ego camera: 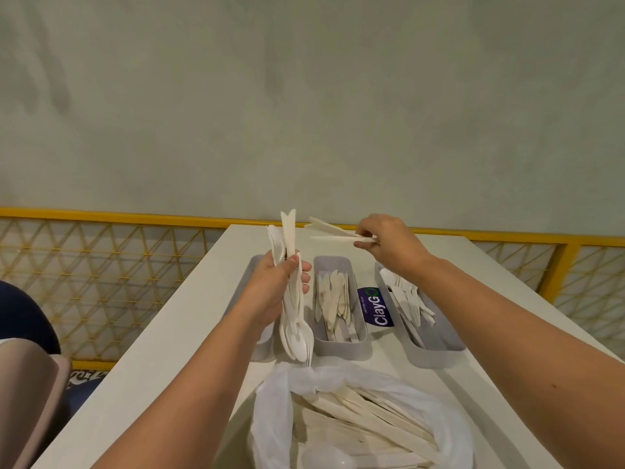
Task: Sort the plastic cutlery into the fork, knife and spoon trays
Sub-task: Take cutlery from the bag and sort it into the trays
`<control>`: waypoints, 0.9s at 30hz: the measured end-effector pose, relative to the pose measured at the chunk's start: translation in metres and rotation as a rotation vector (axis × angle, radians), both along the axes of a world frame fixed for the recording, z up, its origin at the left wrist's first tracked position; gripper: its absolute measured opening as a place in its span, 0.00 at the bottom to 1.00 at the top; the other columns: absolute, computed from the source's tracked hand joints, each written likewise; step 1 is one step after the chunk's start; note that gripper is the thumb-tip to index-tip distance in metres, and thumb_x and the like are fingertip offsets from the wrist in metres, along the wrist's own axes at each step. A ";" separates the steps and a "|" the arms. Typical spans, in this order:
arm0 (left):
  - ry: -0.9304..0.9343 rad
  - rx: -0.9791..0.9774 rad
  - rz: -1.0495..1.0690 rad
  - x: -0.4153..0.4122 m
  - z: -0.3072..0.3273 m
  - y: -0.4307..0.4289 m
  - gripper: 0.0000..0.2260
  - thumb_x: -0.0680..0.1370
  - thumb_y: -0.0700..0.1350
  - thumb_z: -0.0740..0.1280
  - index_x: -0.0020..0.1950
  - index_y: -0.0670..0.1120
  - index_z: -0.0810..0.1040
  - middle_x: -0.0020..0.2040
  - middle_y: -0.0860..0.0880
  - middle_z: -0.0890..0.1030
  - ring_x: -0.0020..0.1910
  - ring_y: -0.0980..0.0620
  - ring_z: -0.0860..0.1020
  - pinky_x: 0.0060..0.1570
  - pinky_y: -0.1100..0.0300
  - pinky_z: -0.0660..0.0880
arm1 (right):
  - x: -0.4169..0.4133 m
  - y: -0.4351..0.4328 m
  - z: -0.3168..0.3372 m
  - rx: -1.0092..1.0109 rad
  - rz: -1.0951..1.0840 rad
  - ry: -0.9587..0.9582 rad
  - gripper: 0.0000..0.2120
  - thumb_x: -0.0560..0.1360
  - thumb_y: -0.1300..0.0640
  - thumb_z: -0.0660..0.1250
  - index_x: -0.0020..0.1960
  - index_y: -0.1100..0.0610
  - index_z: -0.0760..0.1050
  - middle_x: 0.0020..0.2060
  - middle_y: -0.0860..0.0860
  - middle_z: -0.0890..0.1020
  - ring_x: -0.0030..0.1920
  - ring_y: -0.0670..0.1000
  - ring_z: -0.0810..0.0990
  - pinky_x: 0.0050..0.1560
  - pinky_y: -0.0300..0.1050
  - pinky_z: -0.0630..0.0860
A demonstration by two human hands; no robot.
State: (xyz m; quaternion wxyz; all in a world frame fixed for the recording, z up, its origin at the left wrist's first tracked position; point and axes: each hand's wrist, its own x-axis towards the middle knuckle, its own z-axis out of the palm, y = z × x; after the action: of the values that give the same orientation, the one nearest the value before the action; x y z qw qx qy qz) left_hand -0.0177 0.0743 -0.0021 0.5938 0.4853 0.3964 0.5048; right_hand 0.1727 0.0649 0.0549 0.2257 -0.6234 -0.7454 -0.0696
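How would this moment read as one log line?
left hand: grips cutlery bunch | right hand: pinches few pieces | bag: unsorted cutlery inside

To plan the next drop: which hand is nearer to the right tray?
Right. The right hand is above the far end of the right tray; the left hand is over the left tray.

Left tray (263,348): mostly hidden behind the left hand (270,286) and its bundle of cutlery (293,319).
Bag (451,431): at the table's (189,333) near edge, cut off by the picture's bottom.
Sticker (376,308): small print unreadable.
Pieces (334,231) in right hand (389,245): kind unclear.
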 end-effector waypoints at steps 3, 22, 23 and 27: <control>-0.040 0.008 0.021 0.000 -0.003 0.004 0.09 0.81 0.41 0.58 0.58 0.39 0.72 0.39 0.45 0.78 0.34 0.50 0.76 0.36 0.57 0.75 | -0.007 0.003 -0.015 -0.224 -0.100 0.313 0.10 0.79 0.57 0.62 0.55 0.62 0.74 0.43 0.55 0.75 0.40 0.51 0.72 0.34 0.40 0.66; -0.226 0.035 0.008 -0.011 -0.012 0.026 0.07 0.81 0.41 0.59 0.48 0.40 0.74 0.36 0.46 0.79 0.33 0.51 0.79 0.39 0.57 0.76 | -0.051 0.026 -0.059 -0.623 -0.247 0.229 0.13 0.80 0.61 0.56 0.62 0.64 0.71 0.52 0.58 0.77 0.55 0.55 0.76 0.44 0.40 0.72; -0.235 0.035 0.016 -0.011 -0.012 0.026 0.07 0.81 0.41 0.59 0.48 0.41 0.74 0.35 0.46 0.79 0.33 0.51 0.79 0.39 0.57 0.76 | -0.052 0.024 -0.055 -0.578 -0.218 0.234 0.15 0.80 0.61 0.56 0.64 0.64 0.70 0.56 0.59 0.77 0.57 0.55 0.76 0.50 0.42 0.73; -0.246 0.019 0.055 -0.012 -0.014 0.027 0.08 0.81 0.42 0.59 0.49 0.39 0.75 0.36 0.45 0.79 0.35 0.48 0.79 0.41 0.55 0.76 | -0.052 -0.003 -0.035 -0.696 0.040 0.654 0.16 0.80 0.47 0.58 0.59 0.57 0.75 0.52 0.56 0.80 0.46 0.51 0.80 0.49 0.44 0.78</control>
State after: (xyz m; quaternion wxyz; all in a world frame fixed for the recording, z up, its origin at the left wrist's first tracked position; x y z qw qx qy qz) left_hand -0.0297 0.1010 -0.0160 0.6191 0.4143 0.3291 0.5803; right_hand 0.1205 0.0623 0.0199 0.2274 -0.6365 -0.6263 0.3884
